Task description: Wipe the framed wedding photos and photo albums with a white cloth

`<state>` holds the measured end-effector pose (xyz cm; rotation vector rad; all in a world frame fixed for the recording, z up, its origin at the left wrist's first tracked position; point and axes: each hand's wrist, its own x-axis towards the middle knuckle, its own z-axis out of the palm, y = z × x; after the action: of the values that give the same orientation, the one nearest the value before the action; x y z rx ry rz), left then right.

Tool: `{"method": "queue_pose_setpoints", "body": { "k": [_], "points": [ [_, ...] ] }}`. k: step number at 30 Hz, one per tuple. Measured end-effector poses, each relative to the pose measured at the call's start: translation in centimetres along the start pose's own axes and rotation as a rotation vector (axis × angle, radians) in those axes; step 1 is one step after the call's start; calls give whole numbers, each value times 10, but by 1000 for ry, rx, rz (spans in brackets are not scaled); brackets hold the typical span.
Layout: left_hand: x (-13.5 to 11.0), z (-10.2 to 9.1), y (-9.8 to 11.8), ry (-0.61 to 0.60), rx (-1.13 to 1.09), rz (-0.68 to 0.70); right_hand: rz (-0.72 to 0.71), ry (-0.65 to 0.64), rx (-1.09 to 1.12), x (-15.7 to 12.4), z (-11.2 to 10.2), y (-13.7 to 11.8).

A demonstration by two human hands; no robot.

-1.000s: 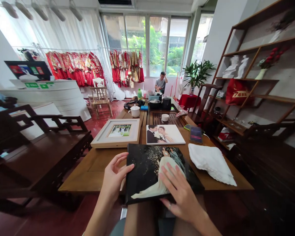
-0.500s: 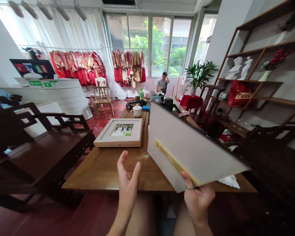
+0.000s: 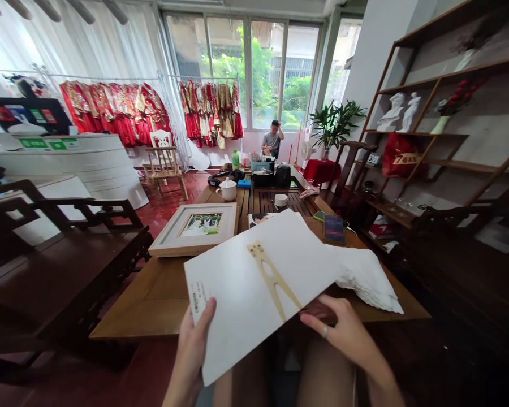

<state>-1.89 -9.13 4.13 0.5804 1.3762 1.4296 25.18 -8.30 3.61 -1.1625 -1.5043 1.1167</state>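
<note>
A flat white board (image 3: 233, 294) is tilted above the near edge of the table, in front of my knees. On its face are a tan cat-shaped figure (image 3: 269, 277) with two long legs and, near the left edge, small print with a barcode. My left hand (image 3: 195, 325) grips the left edge, thumb on the face and fingers behind. At the lower right edge is my right hand (image 3: 339, 328), a ring on one finger, its curled fingers partly hidden beneath the board. Beyond the board lies a light wooden picture frame (image 3: 169, 242) with a photo in it.
On the wooden table (image 3: 131, 302) are white tissues (image 3: 367, 280), a phone-like dark screen (image 3: 334, 229), a white cup (image 3: 280, 200) and a lidded white mug (image 3: 228, 190). Dark wooden chairs flank it. A person (image 3: 272, 139) sits near the window.
The board has turned and come lower and nearer, its face now toward me. My left hand, open and apart before, now grips its left edge. The view has shifted slightly right.
</note>
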Motion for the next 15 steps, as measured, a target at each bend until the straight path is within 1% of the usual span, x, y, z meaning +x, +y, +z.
{"method": "queue_pose_setpoints", "body": {
  "k": [1,2,5,6,7,8,9,11,12,13,15],
  "points": [
    [2,-7,5,29,26,-19,-27,-5,-135,2,-17,0],
    [3,-14,9,54,44,-23,-95,69,-265,4,-34,1],
    [1,-28,19,98,82,-23,-379,489,-655,15,-77,12],
    [0,-31,22,102,93,-30,-434,580,-773,19,-88,19],
    [-1,-32,24,100,99,-42,-452,614,-873,23,-98,27],
    [-1,-33,25,92,102,-56,-439,582,-946,27,-107,36],
    [-2,-34,26,79,102,-70,-410,502,-979,31,-114,45],
    [-2,-32,26,36,100,-96,-353,364,-897,37,-122,60],
    [-2,-30,26,9,101,-106,-335,341,-819,40,-123,66],
    [-1,-27,24,-19,104,-115,-323,353,-742,41,-123,69],
    [0,-20,20,-71,112,-126,-316,457,-649,41,-121,71]
  ]
}}
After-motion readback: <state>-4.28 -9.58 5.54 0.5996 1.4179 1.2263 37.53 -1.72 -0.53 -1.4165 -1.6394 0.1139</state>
